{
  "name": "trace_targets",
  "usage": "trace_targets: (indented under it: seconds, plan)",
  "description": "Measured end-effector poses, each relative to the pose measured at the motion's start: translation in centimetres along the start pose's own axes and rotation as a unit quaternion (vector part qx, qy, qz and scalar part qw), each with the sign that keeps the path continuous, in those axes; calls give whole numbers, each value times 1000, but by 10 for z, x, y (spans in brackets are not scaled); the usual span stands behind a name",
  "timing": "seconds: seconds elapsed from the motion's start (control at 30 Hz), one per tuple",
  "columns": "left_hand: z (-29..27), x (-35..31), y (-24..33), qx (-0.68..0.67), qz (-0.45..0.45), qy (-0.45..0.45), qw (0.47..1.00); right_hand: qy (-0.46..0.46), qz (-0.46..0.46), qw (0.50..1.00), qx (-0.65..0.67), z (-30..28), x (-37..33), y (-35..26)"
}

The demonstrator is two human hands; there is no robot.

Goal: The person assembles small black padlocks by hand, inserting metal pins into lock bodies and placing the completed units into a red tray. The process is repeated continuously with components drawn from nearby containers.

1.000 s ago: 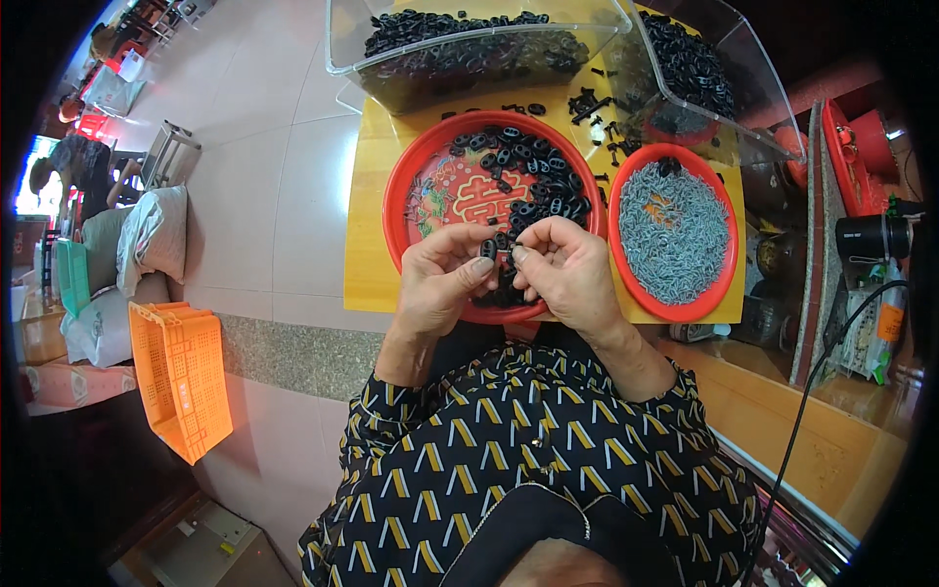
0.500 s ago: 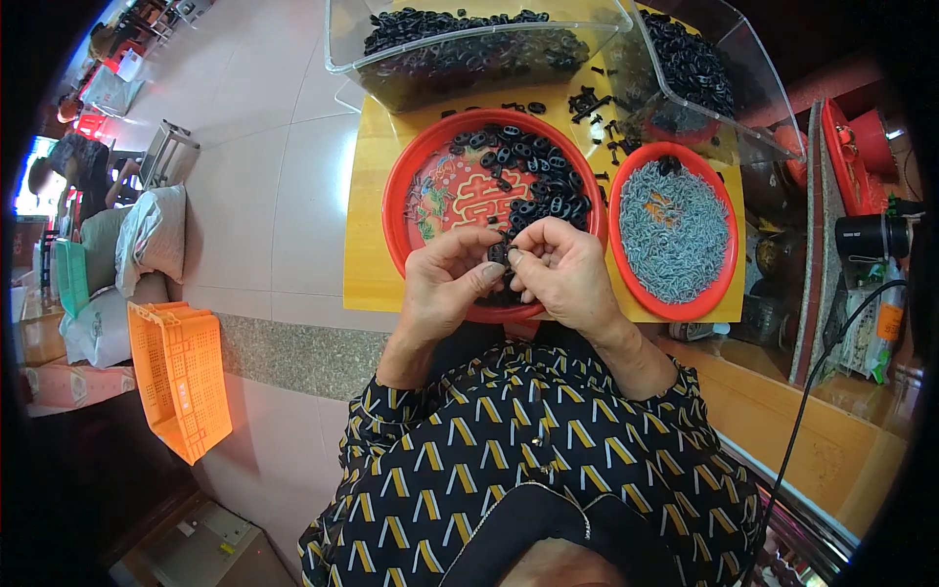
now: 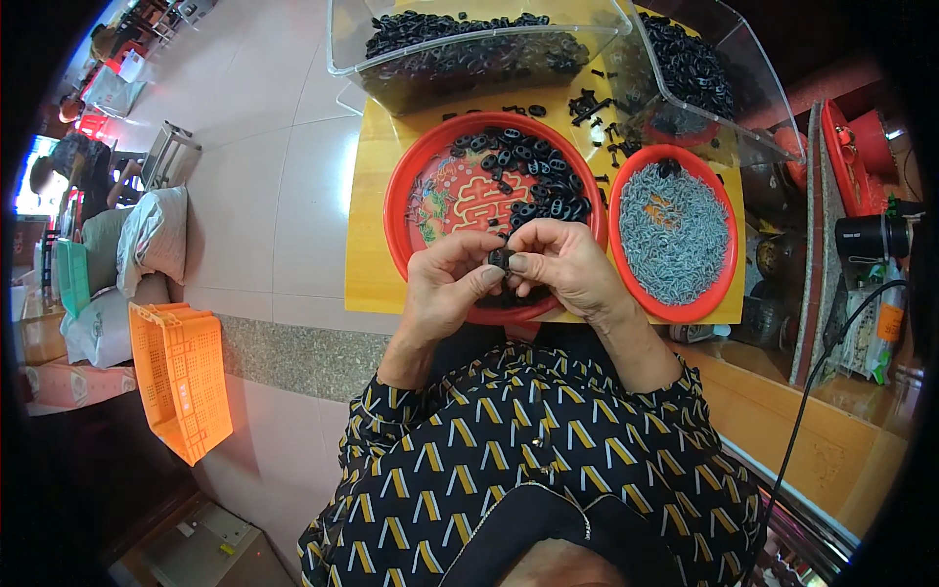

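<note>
Over the near rim of a round red tray [image 3: 399, 186], my left hand [image 3: 442, 284] and my right hand [image 3: 567, 266] meet fingertip to fingertip. Between them is a small black oval plastic part [image 3: 501, 258], pinched by the thumb and fingers of both. Its details are mostly covered by the fingertips. Inside the tray lie many loose black oval parts with holes [image 3: 553, 176], heaped on the right side, and some small screws [image 3: 421, 201] on the left. Just right of my right hand stands a smaller red tray [image 3: 726, 284] full of silvery screws [image 3: 675, 235].
Two clear plastic bins [image 3: 479, 44] [image 3: 743, 68] with black parts stand at the back of the yellow table [image 3: 370, 235]. Loose black pieces [image 3: 590, 106] lie between bins and trays. An orange crate [image 3: 186, 377] is on the floor at left. A black cable [image 3: 807, 391] hangs at right.
My right thumb has shifted slightly across the black part, and its fingers now press closer to my left fingertips. Both hands stay in the same place over the tray.
</note>
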State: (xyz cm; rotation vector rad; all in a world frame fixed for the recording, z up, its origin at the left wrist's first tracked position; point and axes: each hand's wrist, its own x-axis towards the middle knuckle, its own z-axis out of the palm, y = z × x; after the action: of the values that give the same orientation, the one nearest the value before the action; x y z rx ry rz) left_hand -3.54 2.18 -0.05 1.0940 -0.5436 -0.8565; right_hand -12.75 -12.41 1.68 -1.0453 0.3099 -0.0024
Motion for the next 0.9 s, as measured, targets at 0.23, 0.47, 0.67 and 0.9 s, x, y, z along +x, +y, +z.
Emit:
trace_targets:
  seconds: [0.23,0.47,0.67,0.9]
  plan:
    - [2,-2,1,19,19,-6,1000,-38,-3,998,43,-5,0,4]
    - [7,-2,0,48,37,19,998,-41,-18,999,13,-5,3,2]
    - [7,0,-8,94,77,25,992,-54,-23,998,-6,-6,9,3]
    - [7,3,-8,-24,63,43,997,-41,-18,999,20,-4,15,-1]
